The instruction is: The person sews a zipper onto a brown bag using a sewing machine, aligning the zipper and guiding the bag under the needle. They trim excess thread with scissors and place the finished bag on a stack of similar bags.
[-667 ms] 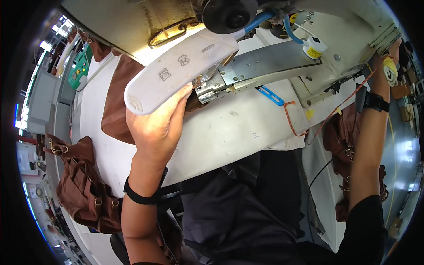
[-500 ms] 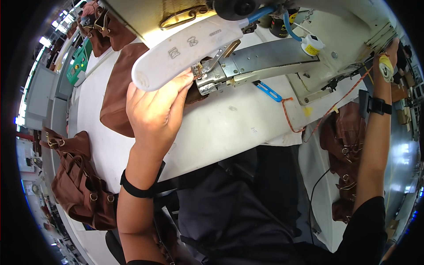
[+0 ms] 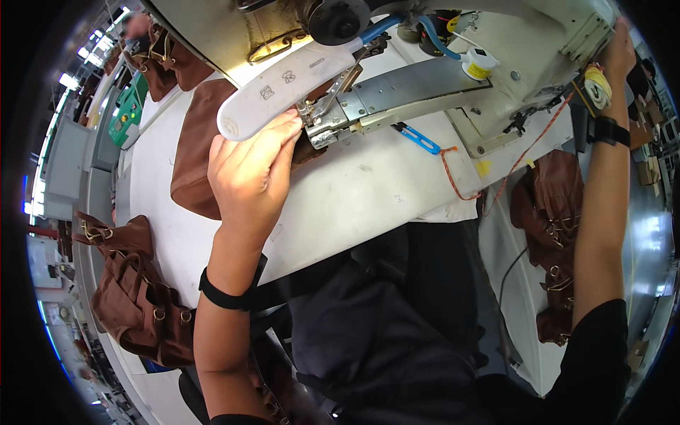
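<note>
Beside the needle area of a sewing machine (image 3: 418, 91), my left hand (image 3: 249, 170) has its fingers pressed together on a brown leather bag (image 3: 196, 152). The bag passes behind that hand to the end of the machine's narrow metal arm. Fingertips are close to the presser foot (image 3: 309, 112), and a long whitish cover (image 3: 283, 86) hangs over them, hiding part of the grip. At the far right my right hand (image 3: 620, 53) reaches up to the machine's end. Its fingers are mostly hidden there, so their hold does not show.
A blue thread snipper (image 3: 419, 139) on an orange cord lies on the white table (image 3: 340, 205). Brown bags are at the left (image 3: 138, 304) and right (image 3: 549, 205). A small white bottle (image 3: 479, 64) stands on the machine, and a green control box (image 3: 129, 117) sits far left.
The view has shifted slightly, so the machine sits a little further left and up. My left hand stays by the presser foot, and my right hand appears higher at the machine's end.
</note>
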The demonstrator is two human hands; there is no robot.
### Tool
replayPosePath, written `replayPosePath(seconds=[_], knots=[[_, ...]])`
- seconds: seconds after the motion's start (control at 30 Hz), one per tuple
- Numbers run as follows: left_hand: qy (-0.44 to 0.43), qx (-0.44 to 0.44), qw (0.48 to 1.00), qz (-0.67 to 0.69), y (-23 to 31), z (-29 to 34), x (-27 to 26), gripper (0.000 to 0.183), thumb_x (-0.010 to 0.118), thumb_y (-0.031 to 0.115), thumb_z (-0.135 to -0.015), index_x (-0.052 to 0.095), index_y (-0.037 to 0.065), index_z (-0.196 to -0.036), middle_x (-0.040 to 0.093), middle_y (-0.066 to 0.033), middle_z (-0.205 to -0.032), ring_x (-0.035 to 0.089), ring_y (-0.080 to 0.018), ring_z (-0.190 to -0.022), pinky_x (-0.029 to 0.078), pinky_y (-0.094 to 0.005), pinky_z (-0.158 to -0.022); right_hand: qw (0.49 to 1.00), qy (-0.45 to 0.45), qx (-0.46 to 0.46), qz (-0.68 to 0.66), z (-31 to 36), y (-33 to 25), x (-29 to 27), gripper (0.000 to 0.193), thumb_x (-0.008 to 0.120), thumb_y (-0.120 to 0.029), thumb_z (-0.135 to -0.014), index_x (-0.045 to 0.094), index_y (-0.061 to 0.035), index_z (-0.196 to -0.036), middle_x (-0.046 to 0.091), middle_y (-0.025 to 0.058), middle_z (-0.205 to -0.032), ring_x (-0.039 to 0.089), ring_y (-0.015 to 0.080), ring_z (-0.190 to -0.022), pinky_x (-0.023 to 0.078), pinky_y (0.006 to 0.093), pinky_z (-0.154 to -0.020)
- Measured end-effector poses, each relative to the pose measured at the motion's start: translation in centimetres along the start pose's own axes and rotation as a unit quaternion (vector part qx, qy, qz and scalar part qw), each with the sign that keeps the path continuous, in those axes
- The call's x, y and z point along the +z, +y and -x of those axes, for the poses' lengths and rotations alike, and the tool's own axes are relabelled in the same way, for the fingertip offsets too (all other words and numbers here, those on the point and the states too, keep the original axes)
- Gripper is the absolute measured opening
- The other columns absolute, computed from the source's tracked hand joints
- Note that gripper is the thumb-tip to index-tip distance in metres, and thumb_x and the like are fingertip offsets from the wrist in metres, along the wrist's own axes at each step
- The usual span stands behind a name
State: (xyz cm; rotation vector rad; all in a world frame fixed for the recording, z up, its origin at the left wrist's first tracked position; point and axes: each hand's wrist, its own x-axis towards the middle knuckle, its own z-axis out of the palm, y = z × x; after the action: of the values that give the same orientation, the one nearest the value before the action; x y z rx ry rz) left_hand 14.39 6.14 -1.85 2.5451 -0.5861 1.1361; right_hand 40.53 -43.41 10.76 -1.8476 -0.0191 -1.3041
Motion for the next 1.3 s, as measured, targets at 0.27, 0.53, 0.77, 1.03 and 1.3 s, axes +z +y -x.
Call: replayPosePath(seconds=[0.27, 0.53, 0.77, 1.03, 1.3], knots=[[-0.12, -0.115, 0.974, 0.152, -0.1, -0.8, -1.6, 0.02, 0.065, 0.007, -0.098, 0.072, -0.002, -0.114, 0.073, -0.015, -0.121, 0.069, -0.0251, -0.109, 0.049, -0.0354, -0.1, 0.994, 0.027, -0.082, -0.063, 1.1, 4.7, -6.7, 0.045, 0.062, -0.034, -0.104, 0.066, 0.0002, -0.133, 0.072, 0.0103, -0.119, 0.068, 0.0179, -0.107, 0.051, 0.0302, -0.098], [-0.451, -0.133, 0.832, 0.294, -6.4, -7.4, -2.1, 0.045, 0.051, 0.019, -0.107, 0.053, -0.002, -0.146, 0.049, -0.0136, -0.154, 0.038, -0.0227, -0.148, 0.025, -0.0378, -0.124, 0.859, -0.404, 0.095, -0.298, 38.4, -19.2, -2.6, 0.036, 0.058, -0.015, -0.103, 0.059, 0.0015, -0.135, 0.067, 0.0228, -0.126, 0.062, 0.0384, -0.121, 0.047, 0.0406, -0.106], [-0.559, -0.196, 0.785, 0.182, -6.1, -9.6, -3.0, 0.049, 0.053, 0.029, -0.108, 0.052, 0.001, -0.148, 0.05, -0.0129, -0.153, 0.04, -0.0228, -0.146, 0.026, -0.0368, -0.124, 0.791, -0.362, 0.251, -0.425, 43.7, -23.5, 4.7, 0.027, 0.061, -0.023, -0.1, 0.062, 0.0018, -0.109, 0.066, 0.0181, -0.097, 0.06, 0.032, -0.095, 0.048, 0.042, -0.083], [-0.538, -0.087, 0.838, 0.027, -2.1, -9.8, -4.6, 0.037, 0.055, 0.032, -0.108, 0.067, 0.001, -0.125, 0.07, -0.0103, -0.104, 0.064, -0.0184, -0.098, 0.05, -0.0334, -0.091, 0.719, -0.491, 0.312, -0.379, 37.2, -24.2, 1.0, 0.022, 0.059, -0.017, -0.102, 0.065, 0.0023, -0.093, 0.058, 0.0002, -0.077, 0.052, 0.0066, -0.076, 0.045, 0.0275, -0.068], [-0.65, -0.276, 0.707, 0.007, 1.2, -12.1, -7.2, 0.043, 0.054, 0.028, -0.106, 0.058, 0.002, -0.14, 0.064, -0.0182, -0.12, 0.066, -0.0246, -0.107, 0.051, -0.0373, -0.099, 0.666, -0.487, 0.37, -0.428, 35.2, -22.1, 1.4, 0.018, 0.063, -0.014, -0.1, 0.071, 0.0018, -0.098, 0.054, -0.0056, -0.068, 0.045, 0.0004, -0.064, 0.034, 0.0217, -0.056]])
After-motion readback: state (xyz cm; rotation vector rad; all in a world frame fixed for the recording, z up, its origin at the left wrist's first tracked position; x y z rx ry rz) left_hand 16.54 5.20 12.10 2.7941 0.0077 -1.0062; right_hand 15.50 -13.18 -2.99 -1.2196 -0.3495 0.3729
